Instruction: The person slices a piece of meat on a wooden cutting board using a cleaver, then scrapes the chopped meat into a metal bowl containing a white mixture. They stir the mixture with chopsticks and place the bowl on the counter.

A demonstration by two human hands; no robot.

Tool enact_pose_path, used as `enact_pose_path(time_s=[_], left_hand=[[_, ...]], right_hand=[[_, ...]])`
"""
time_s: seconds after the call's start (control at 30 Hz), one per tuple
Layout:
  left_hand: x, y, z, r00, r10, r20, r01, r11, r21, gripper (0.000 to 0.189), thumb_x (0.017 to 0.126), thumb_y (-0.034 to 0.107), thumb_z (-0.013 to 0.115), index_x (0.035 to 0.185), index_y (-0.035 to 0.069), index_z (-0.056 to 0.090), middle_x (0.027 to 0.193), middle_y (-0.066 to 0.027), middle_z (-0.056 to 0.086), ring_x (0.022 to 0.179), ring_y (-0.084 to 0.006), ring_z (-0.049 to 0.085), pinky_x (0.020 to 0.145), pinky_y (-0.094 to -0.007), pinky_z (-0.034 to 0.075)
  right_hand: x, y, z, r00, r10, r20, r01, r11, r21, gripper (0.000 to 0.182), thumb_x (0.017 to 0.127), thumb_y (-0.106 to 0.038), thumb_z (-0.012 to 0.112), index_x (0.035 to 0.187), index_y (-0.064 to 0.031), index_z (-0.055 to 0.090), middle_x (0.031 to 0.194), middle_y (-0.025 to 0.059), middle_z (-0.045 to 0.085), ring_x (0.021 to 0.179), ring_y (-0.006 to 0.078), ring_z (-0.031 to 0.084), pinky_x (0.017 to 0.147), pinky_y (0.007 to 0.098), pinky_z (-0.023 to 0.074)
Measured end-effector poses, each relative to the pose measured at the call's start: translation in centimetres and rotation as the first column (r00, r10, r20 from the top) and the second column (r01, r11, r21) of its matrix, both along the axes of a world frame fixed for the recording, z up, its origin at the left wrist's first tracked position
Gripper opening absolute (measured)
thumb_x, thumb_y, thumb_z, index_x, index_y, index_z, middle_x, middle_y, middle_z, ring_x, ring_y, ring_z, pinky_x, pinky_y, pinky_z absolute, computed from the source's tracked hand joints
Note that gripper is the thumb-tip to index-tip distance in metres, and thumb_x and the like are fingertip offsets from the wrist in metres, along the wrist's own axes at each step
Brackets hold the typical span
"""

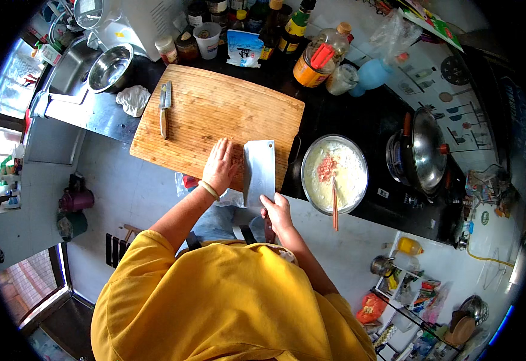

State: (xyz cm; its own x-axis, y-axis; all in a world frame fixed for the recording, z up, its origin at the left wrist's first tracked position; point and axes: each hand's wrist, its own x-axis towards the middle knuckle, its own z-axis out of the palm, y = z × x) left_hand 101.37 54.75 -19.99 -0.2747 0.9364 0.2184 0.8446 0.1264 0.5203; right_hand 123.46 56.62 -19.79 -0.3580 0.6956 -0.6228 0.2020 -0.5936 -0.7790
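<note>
My right hand (277, 211) is closed on the handle of a cleaver (259, 169), whose wide blade lies over the near right part of a wooden cutting board (213, 108). My left hand (220, 164) rests with fingers together at the board's near edge, left of the blade; some reddish bits show between them, and what lies under the palm is hidden. A small knife (164, 110) lies at the board's left. To the right stands a metal bowl (366, 173) with white flour, a pale wet mixture, chopped pink pieces (326, 168) and chopsticks (334, 203).
A lidded wok (429, 149) sits on the stove at right. Jars, bottles and a blue-white packet (244, 48) line the back. At left are a crumpled white cloth (133, 101), an empty steel bowl (110, 67) and the sink (71, 72).
</note>
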Motion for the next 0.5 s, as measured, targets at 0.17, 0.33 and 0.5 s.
enact_pose_path(time_s=[0.17,0.33,0.5], left_hand=[[-1.6,0.1,0.0,0.998,0.051,0.047,-0.050,0.998,-0.030,0.056,0.083,0.013,0.059,0.131,-0.005,0.038,0.138,-0.0237,0.036,0.130,-0.0392,0.032,0.108,-0.0414,0.028],[-1.0,-0.4,-0.4,0.988,0.105,0.113,-0.107,0.994,0.012,0.052,0.085,0.011,0.055,0.131,-0.006,0.038,0.137,-0.0257,0.035,0.128,-0.0416,0.033,0.108,-0.0420,0.028],[0.8,-0.9,-0.6,0.949,0.175,0.261,-0.197,0.978,0.061,0.051,0.086,0.007,0.050,0.132,-0.008,0.034,0.139,-0.0285,0.031,0.127,-0.0454,0.031,0.108,-0.0448,0.026]], right_hand=[[-3.1,1.2,-0.4,1.000,0.000,0.018,-0.001,0.998,0.068,0.016,0.085,-0.016,0.064,0.081,-0.0055,0.053,0.061,0.0029,0.055,0.044,0.0099,0.052,0.036,0.0256,0.0390],[-4.7,1.4,0.3,0.990,0.108,0.086,-0.114,0.991,0.072,0.012,0.087,-0.012,0.061,0.085,-0.0030,0.054,0.067,0.0025,0.054,0.046,0.0098,0.049,0.039,0.0244,0.0399],[-5.7,0.6,-1.9,0.971,0.211,0.113,-0.226,0.963,0.144,0.011,0.087,-0.013,0.061,0.086,-0.0024,0.056,0.061,0.0015,0.053,0.044,0.0096,0.049,0.038,0.0255,0.0391]])
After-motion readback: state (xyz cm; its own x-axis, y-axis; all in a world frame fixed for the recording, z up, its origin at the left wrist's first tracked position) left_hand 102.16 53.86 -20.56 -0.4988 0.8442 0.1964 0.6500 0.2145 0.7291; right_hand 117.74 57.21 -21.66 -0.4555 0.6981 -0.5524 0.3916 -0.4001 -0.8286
